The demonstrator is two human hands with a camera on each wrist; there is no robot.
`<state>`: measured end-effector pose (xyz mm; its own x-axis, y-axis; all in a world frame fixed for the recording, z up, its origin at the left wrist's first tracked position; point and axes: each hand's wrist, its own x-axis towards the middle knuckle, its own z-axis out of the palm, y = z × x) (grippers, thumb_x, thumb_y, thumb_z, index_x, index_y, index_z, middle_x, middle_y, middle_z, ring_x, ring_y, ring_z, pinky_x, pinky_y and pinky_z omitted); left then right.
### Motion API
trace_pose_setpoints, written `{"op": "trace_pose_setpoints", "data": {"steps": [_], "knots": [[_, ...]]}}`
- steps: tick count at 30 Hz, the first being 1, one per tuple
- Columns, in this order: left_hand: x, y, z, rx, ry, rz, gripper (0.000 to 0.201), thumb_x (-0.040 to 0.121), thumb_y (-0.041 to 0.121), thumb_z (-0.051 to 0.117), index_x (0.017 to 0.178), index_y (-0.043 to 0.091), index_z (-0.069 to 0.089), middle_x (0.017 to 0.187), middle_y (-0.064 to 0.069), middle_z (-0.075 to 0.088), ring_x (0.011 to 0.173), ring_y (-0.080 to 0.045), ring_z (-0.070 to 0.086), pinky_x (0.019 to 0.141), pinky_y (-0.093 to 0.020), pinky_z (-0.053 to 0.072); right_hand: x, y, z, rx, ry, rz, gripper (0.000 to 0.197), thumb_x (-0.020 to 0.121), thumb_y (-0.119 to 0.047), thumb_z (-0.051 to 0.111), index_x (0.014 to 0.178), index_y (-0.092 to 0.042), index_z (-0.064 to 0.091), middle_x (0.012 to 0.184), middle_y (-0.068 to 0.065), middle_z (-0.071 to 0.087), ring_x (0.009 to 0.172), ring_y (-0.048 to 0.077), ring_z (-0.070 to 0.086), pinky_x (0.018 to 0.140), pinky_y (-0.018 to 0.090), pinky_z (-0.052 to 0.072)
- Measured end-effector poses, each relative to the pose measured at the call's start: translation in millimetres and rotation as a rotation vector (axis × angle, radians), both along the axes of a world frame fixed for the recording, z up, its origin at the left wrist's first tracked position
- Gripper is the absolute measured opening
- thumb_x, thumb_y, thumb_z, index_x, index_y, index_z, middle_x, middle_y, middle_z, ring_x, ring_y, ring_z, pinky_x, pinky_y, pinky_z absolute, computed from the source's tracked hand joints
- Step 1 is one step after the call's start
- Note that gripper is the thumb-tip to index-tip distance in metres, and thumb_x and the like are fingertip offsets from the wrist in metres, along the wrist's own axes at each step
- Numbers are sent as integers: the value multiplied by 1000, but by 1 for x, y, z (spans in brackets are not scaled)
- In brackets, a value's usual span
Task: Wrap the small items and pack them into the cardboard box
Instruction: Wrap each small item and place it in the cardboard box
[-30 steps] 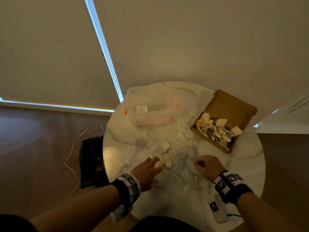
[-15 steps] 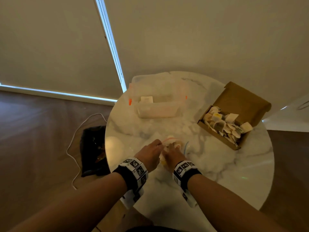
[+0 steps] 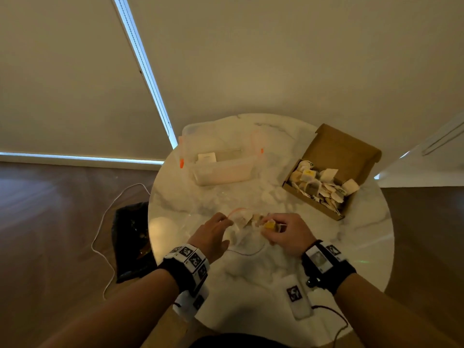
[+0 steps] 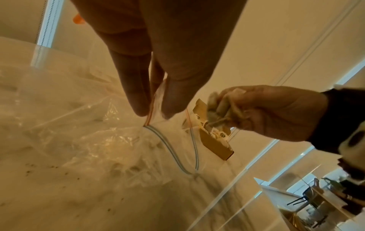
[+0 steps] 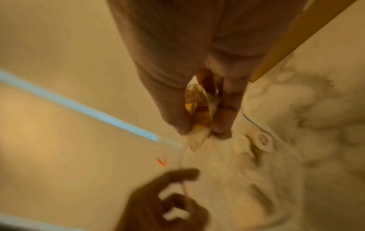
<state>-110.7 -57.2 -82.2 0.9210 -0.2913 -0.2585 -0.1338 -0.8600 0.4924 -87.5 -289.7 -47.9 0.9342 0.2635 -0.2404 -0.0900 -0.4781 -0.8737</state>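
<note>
A clear zip bag with a red seal strip lies on the round marble table. My left hand pinches its mouth edge, plain in the left wrist view where the bag spreads crumpled below. My right hand grips a small bunch of tea bags with a yellow tag just right of the bag's mouth. The right wrist view shows those tea bags pinched between thumb and fingers. The open cardboard box at the right holds several tea bags.
A clear plastic container with orange latches stands at the table's far side. A white marker device lies near the front edge. On the floor to the left are a black bag and a white cable.
My right hand went from the table's right into the bag beside my left hand, then drew back rightward holding tea bags. My left hand has lifted the bag's mouth edge.
</note>
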Motion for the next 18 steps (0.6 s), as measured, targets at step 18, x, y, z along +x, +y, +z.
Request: {"op": "trace_pose_setpoints", "data": {"steps": [18], "knots": [[36, -86, 120, -877, 266, 131, 24, 80, 6, 77, 102, 7, 70, 92, -10, 71, 76, -18, 70, 69, -34, 60, 6, -40, 87, 371, 174, -209, 31, 82, -5, 72, 103, -10, 50, 88, 20, 70, 69, 35, 68, 55, 35, 54]]}}
